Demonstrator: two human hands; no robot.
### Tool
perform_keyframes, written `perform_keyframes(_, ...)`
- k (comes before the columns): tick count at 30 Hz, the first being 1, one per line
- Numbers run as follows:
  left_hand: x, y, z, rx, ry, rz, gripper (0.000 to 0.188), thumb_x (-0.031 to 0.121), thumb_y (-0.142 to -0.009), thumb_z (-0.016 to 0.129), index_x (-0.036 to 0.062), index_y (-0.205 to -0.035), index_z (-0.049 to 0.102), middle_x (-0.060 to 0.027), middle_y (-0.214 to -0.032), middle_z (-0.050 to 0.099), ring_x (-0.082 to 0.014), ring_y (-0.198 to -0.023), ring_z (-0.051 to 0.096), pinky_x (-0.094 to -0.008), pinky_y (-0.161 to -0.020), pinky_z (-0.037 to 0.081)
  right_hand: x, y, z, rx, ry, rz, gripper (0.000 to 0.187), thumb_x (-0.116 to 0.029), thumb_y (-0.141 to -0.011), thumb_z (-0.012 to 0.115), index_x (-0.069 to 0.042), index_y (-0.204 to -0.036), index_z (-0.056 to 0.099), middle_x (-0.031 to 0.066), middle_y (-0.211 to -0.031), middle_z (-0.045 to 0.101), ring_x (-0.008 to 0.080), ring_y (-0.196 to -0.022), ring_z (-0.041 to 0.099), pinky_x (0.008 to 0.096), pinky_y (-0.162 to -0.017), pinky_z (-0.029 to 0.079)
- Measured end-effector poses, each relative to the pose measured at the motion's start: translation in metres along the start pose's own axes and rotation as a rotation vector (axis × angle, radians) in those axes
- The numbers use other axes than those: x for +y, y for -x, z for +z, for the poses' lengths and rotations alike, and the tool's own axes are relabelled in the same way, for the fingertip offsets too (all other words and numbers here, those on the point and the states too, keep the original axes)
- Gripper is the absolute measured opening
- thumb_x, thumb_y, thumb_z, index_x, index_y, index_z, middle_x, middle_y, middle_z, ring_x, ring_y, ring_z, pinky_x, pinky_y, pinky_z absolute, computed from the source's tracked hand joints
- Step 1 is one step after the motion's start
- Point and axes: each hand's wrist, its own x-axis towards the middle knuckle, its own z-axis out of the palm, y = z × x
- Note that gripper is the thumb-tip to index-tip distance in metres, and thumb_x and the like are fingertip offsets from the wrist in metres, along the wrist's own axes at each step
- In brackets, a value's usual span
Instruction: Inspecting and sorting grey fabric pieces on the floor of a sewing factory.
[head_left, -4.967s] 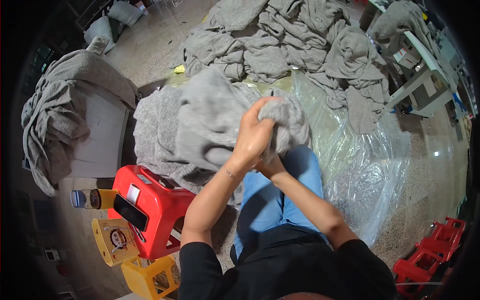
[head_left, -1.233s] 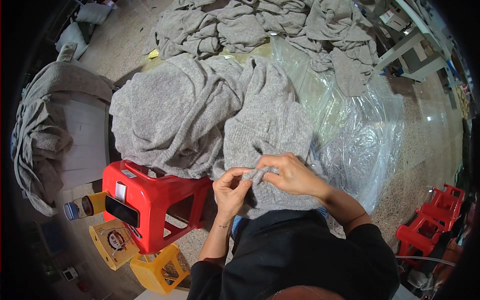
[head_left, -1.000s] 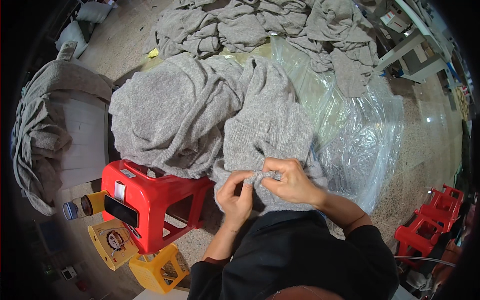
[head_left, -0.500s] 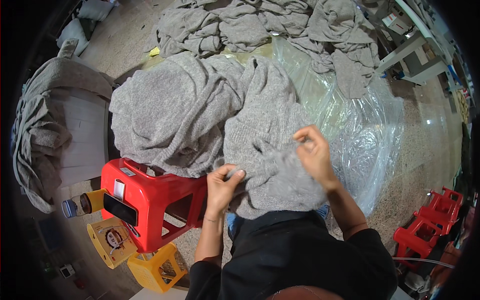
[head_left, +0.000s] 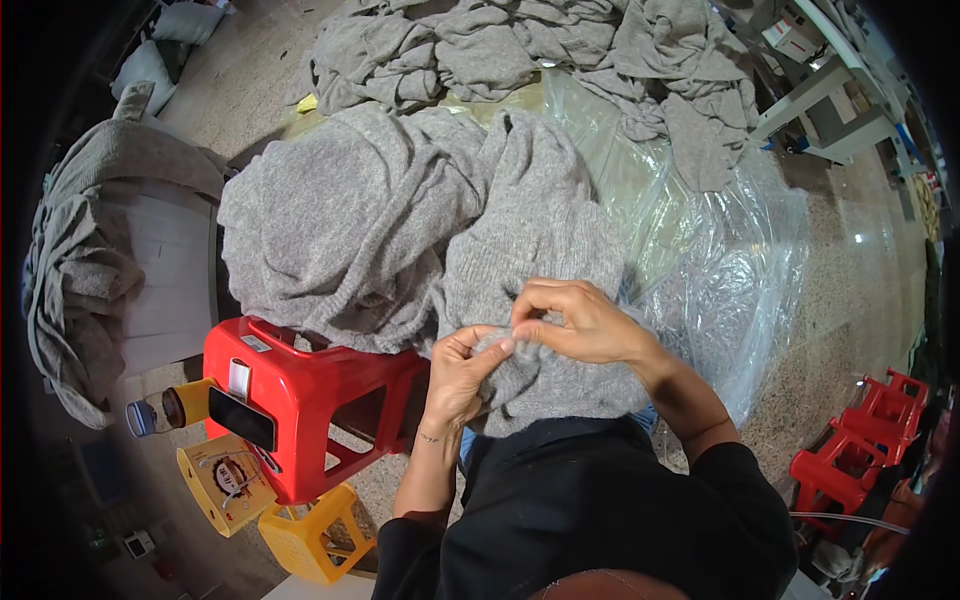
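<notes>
A grey knitted garment (head_left: 560, 245) lies across my lap and reaches up against the heap of knitwear. My left hand (head_left: 462, 372) pinches a fold of it between thumb and forefinger. Close beside, my right hand (head_left: 580, 322) has thumb and forefinger pressed together, its tips meeting those of the left. Whatever sits between the right fingertips is too small to make out. Left of the garment, a big bundle of grey knitwear (head_left: 310, 220) rests partly against a red plastic stool (head_left: 300, 390).
On the red stool lies a dark phone (head_left: 241, 418). Near it are a bottle with a blue lid (head_left: 145, 418), a yellow box (head_left: 225, 485) and a yellow stool (head_left: 315, 535). More grey garments (head_left: 480, 50) cover clear plastic sheeting (head_left: 725, 280) on the floor. Red stools (head_left: 850, 450) stand right.
My right hand has come left and down from above the garment to meet my left hand. The left hand has shifted slightly right and still pinches the knit.
</notes>
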Motion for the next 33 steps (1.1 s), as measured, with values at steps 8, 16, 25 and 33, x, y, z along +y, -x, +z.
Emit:
perform_keyframes(8, 0.009, -0.001, -0.008, -0.031, 0.018, -0.078, 0.01, -0.001, -0.089, 0.072, -0.0021, -0.099, 0.071, -0.0055, -0.089, 0.073, -0.0072, -0.076, 0.066, -0.0234, -0.071, 0.054, 0.004, 0.009, -0.006, -0.031, 0.129, 0.183, 0.037, -0.042, -0.089, 0.073, -0.007, -0.099, 0.066, 0.01, -0.096, 0.068, 0.0274, -0.083, 0.068, 0.041, -0.072, 0.051)
perform_keyframes(16, 0.011, -0.002, -0.008, -0.051, 0.125, -0.138, 0.01, -0.002, -0.087, 0.073, -0.0023, -0.097, 0.071, -0.0056, -0.089, 0.073, -0.0074, -0.077, 0.067, -0.0222, -0.072, 0.054, -0.007, 0.011, 0.001, -0.096, 0.11, 0.109, 0.025, -0.03, -0.088, 0.072, -0.005, -0.09, 0.07, 0.0095, -0.097, 0.069, 0.0274, -0.077, 0.065, 0.0434, -0.069, 0.048)
perform_keyframes(25, 0.002, -0.002, 0.0, 0.022, 0.101, -0.057, 0.011, -0.002, -0.087, 0.073, -0.0007, -0.098, 0.071, -0.0051, -0.092, 0.073, -0.0077, -0.081, 0.067, -0.0222, -0.076, 0.053, 0.005, 0.007, 0.016, 0.068, -0.067, 0.257, 0.023, -0.029, -0.09, 0.066, -0.006, -0.09, 0.068, 0.0115, -0.066, 0.061, 0.0295, -0.058, 0.058, 0.0405, -0.06, 0.045)
perform_keyframes(33, -0.005, -0.005, 0.0, 0.055, -0.023, 0.078, 0.007, -0.003, -0.088, 0.072, -0.0008, -0.094, 0.071, -0.0024, -0.09, 0.071, -0.006, -0.081, 0.064, -0.0219, -0.075, 0.053, -0.004, 0.007, 0.008, -0.089, 0.081, 0.167, 0.02, -0.026, -0.095, 0.061, -0.009, -0.104, 0.06, 0.0143, -0.062, 0.06, 0.037, -0.06, 0.063, 0.0482, -0.057, 0.044)
